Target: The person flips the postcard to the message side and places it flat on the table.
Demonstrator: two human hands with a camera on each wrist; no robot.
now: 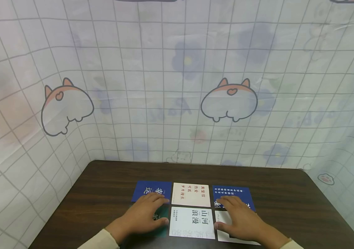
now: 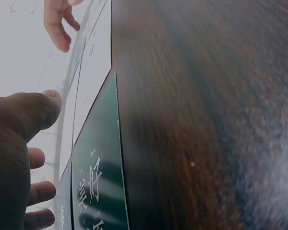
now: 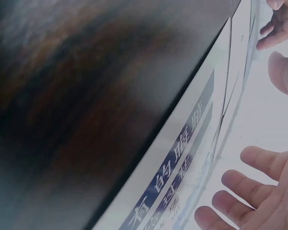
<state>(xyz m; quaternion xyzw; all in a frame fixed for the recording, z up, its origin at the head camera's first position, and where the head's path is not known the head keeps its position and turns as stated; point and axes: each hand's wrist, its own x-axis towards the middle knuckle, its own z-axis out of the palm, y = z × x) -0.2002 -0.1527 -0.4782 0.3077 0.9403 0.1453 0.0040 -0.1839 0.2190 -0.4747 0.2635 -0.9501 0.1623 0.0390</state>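
seemingly a makeshift booth: printed sheeting (image 1: 152, 103) behind and beside a wood-grain table (image 1: 288, 200)

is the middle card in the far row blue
No, the far row's middle card is off-white with red characters.

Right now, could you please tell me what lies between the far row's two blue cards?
A cream card with red characters lies there, as the head view shows.

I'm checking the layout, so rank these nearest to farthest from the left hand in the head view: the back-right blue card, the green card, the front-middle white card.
1. Green card: front left, partly hidden by the left hand.
2. Front-middle white card: just to that hand's right.
3. Back-right blue card: farther right, partly covered by the right hand.
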